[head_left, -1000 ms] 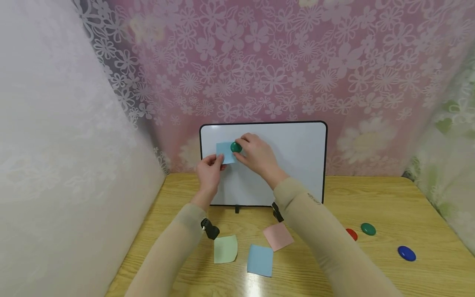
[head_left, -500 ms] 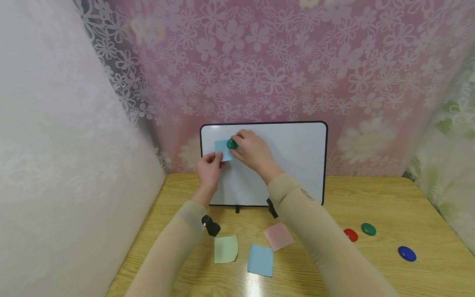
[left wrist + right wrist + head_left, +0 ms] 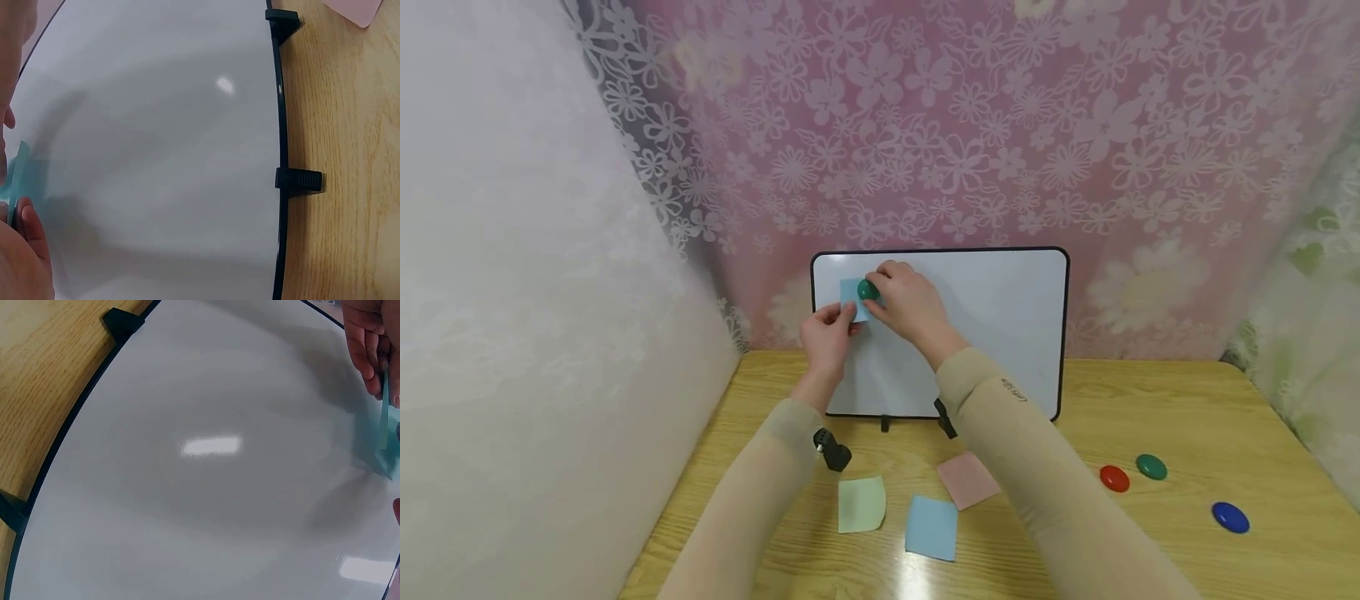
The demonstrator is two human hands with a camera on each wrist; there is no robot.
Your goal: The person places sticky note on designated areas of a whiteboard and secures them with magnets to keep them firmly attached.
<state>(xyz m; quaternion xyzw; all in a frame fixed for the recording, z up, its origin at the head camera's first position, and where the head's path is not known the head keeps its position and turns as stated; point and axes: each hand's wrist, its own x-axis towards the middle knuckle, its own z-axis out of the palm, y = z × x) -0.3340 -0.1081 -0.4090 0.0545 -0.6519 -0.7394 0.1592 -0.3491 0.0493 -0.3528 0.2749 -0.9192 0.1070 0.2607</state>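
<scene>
A light blue sticky note (image 3: 849,290) lies against the upper left of a whiteboard (image 3: 992,333). My left hand (image 3: 826,337) pinches its lower left corner between thumb and fingers. In the left wrist view, the note (image 3: 21,165) stands out partly from the board, left of centre. My right hand (image 3: 913,304) holds a round green magnet (image 3: 867,289) by its edge, overlapping the note's right part in the head view. From the right wrist, the left hand (image 3: 369,347) shows gripping the note; the magnet is hidden there.
On the wooden table (image 3: 1000,550) lie a pale green note (image 3: 861,505), a blue note (image 3: 932,528) and a pink note (image 3: 967,481). To the right are a red magnet (image 3: 1115,478), a green magnet (image 3: 1152,467) and a blue magnet (image 3: 1231,517). Small black feet (image 3: 300,180) support the board.
Both hands, with the note and green magnet, have shifted slightly up and left on the board. The right forearm moved left, showing more of the red magnet. The head view shifted a little.
</scene>
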